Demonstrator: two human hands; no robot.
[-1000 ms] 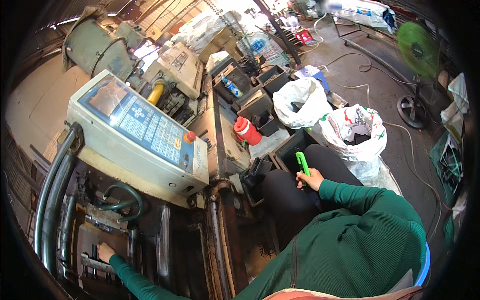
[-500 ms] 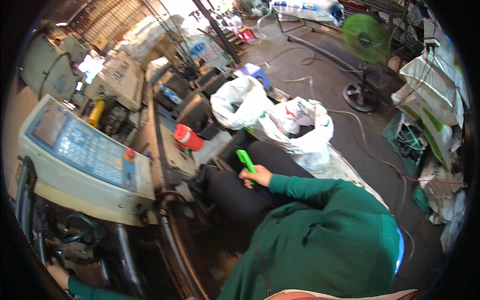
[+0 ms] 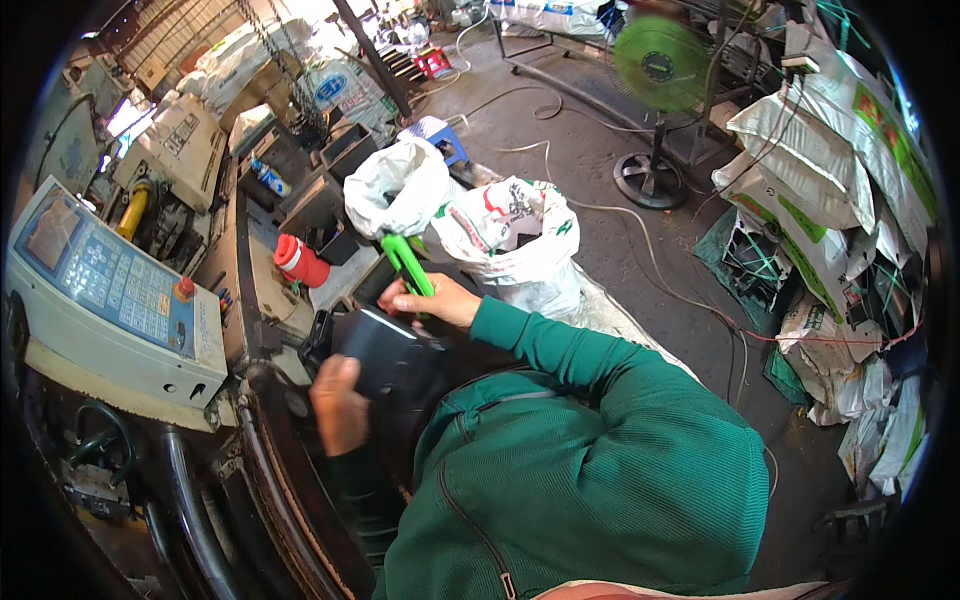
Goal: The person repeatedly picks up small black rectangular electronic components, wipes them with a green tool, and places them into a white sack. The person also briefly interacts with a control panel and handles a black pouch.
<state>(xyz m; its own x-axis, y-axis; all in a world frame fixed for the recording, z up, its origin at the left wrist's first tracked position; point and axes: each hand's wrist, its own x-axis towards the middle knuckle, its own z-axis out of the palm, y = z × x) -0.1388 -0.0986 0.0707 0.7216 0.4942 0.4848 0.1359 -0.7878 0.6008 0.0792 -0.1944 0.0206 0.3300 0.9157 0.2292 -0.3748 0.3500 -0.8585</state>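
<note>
My right hand [image 3: 440, 298] is closed around a bright green utility knife [image 3: 408, 266], whose upper end points up and to the left. Over my lap is a dark, smooth black plastic part [image 3: 385, 350], its upper edge just below the fingers of my right hand. At the part's left edge is my left hand [image 3: 341, 402], blurred by motion, its fingers bent against that edge. The lower side of the part blends into my dark clothing, so its full outline cannot be made out.
A machine control panel [image 3: 110, 290] stands at the left, by metal rails. Beyond my lap are a red jug [image 3: 301, 261], grey bins [image 3: 320, 215] and two white sacks [image 3: 510, 235]. A green fan [image 3: 655, 65] and stacked sacks [image 3: 800, 170] are at the right; cables cross the floor.
My left hand has come from the machine at the lower left to my lap, where the black plastic part now shows. My right hand still holds the utility knife. The view has shifted rightward.
</note>
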